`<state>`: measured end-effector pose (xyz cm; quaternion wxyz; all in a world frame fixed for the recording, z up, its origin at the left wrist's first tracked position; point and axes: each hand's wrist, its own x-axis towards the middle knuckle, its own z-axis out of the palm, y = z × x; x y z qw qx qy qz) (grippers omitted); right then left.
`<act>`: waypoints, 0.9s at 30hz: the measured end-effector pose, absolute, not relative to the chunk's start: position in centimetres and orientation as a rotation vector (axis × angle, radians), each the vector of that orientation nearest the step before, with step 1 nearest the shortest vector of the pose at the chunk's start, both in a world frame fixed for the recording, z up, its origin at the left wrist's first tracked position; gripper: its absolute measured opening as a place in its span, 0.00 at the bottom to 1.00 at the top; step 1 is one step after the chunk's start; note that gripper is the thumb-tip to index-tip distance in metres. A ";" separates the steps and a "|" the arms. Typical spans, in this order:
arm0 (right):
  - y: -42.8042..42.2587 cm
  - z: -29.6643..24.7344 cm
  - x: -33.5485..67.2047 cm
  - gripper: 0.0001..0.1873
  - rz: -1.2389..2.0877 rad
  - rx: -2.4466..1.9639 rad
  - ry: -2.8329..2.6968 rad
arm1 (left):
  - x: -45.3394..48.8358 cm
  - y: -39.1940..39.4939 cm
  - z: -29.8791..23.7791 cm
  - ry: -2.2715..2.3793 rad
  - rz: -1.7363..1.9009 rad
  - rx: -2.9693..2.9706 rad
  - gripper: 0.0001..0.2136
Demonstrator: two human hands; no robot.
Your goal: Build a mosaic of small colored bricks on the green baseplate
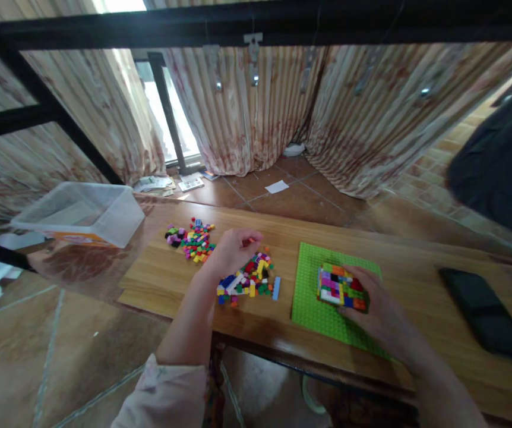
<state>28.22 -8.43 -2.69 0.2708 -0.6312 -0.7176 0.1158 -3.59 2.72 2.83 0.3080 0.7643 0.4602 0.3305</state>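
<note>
A green baseplate (316, 270) lies on the wooden table, and a multicoloured block of bricks (338, 285) stands on it. My right hand (378, 309) curls around that block from the right and front, fingers closed against it. My left hand (236, 246) hovers over a loose pile of coloured bricks (251, 279), fingers pinched together, with a small orange piece showing at the fingertips. A second brick pile (196, 238) lies farther left.
A clear plastic tub (80, 214) stands at the table's far left corner. A black phone (483, 312) lies at the right. A person's dark clothing (501, 172) shows at the right edge. Curtains and tiled floor lie beyond the table.
</note>
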 end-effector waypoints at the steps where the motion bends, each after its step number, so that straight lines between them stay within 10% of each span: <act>1: -8.4 -3.0 28.6 0.37 0.293 -1.702 -1.948 | -4.5 2.8 3.1 1.176 0.824 2.002 0.08; 14: -9.4 1.3 20.3 0.09 0.077 -1.406 -1.680 | -6.9 2.1 3.3 1.096 0.480 2.101 0.09; 27: -9.9 -2.8 10.2 0.13 0.290 -1.136 -2.128 | -6.1 2.8 3.2 1.303 0.658 2.146 0.10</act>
